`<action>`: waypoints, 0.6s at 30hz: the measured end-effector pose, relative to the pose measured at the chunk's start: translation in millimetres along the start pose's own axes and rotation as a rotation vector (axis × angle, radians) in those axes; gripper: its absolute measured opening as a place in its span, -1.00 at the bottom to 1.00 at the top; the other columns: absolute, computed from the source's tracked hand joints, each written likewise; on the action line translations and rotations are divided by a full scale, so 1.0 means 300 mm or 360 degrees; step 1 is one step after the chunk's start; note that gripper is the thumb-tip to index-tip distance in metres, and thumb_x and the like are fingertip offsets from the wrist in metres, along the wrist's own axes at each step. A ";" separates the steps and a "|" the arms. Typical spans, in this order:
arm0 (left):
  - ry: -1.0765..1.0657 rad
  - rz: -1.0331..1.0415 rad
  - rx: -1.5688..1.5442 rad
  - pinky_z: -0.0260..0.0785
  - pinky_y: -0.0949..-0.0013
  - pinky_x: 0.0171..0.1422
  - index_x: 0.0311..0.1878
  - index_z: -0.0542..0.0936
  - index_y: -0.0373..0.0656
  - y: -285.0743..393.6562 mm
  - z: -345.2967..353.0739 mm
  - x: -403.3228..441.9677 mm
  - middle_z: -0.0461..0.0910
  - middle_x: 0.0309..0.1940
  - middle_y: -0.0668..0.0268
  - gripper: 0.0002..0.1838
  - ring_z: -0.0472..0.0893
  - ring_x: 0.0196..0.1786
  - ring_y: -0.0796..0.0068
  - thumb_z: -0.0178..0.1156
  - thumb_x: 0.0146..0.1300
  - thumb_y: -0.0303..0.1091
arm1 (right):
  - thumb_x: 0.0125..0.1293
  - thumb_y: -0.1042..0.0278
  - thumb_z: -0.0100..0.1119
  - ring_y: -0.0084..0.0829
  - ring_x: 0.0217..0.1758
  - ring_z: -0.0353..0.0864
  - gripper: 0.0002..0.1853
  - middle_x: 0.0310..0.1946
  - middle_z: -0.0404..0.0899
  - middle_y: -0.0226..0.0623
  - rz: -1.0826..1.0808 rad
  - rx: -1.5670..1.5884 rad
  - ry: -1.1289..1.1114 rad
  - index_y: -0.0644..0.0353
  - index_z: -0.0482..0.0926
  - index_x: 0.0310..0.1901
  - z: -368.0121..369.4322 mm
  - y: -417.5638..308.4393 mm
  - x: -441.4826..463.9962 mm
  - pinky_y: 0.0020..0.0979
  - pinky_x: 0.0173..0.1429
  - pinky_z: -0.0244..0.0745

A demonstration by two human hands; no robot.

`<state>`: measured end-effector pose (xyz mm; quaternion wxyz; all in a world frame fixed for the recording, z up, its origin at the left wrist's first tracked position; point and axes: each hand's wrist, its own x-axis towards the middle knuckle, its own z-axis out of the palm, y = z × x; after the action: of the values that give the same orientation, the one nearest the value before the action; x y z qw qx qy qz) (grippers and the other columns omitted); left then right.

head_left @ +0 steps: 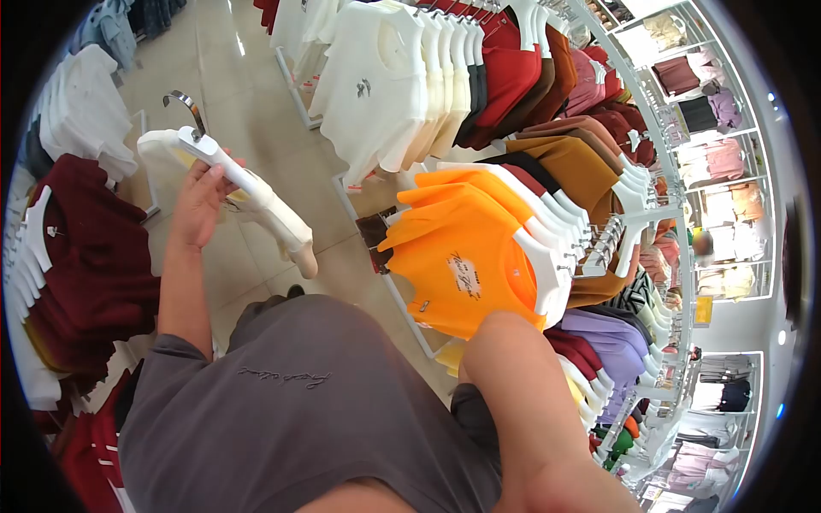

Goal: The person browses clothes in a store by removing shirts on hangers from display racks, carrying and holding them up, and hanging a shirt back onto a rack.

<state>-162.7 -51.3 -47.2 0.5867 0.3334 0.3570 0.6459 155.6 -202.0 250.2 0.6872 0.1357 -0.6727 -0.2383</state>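
Note:
My left hand (203,195) is closed around the top of a white clothes hanger (224,161). A metal hook (184,109) sticks up from it. From this hanger hangs a cream garment (278,214), seen nearly edge-on, above the tiled floor. My right arm (534,402) reaches forward at the lower right, but its hand does not show. Just past that arm, an orange shirt (466,265) with a white printed patch hangs on a rack, the front one of a row on white hangers.
White tops (376,94) hang on a rack ahead, beside red and brown ones. Dark red tops (98,248) line the rack at my left. Lit wall shelves (727,154) with folded clothes stand at the far right. Tiled floor (248,94) runs between the racks.

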 end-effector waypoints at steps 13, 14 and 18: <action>0.0122 0.0030 0.0004 0.36 0.21 0.26 0.16 0.44 -0.22 -0.002 0.005 -0.045 0.54 0.05 0.23 -0.65 0.52 0.19 0.33 0.14 0.38 -0.28 | 0.49 0.35 -0.13 -0.27 0.39 0.31 -0.68 0.20 0.47 -0.12 -0.0373 -0.0074 0.0054 0.37 0.47 0.10 -0.037 0.055 0.011 -0.06 0.45 0.20; 0.0128 0.0029 0.0002 0.36 0.21 0.26 0.16 0.44 -0.22 -0.004 0.008 -0.050 0.54 0.05 0.23 -0.65 0.52 0.19 0.33 0.14 0.38 -0.28 | 0.49 0.35 -0.13 -0.26 0.39 0.31 -0.68 0.21 0.47 -0.13 -0.0424 -0.0095 0.0054 0.37 0.47 0.10 -0.042 0.061 0.013 -0.05 0.45 0.20; 0.0168 0.0040 0.0033 0.35 0.20 0.27 0.16 0.44 -0.22 0.000 0.032 -0.060 0.54 0.04 0.23 -0.64 0.52 0.18 0.34 0.14 0.38 -0.27 | 0.50 0.34 -0.14 -0.26 0.38 0.33 -0.68 0.19 0.48 -0.13 0.0134 0.0346 -0.0149 0.36 0.47 0.10 -0.065 0.060 -0.013 -0.04 0.44 0.22</action>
<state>-152.9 -68.6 -42.4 0.5554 0.3095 0.3900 0.6660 177.4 -187.4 254.7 0.6458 0.1698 -0.7309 -0.1410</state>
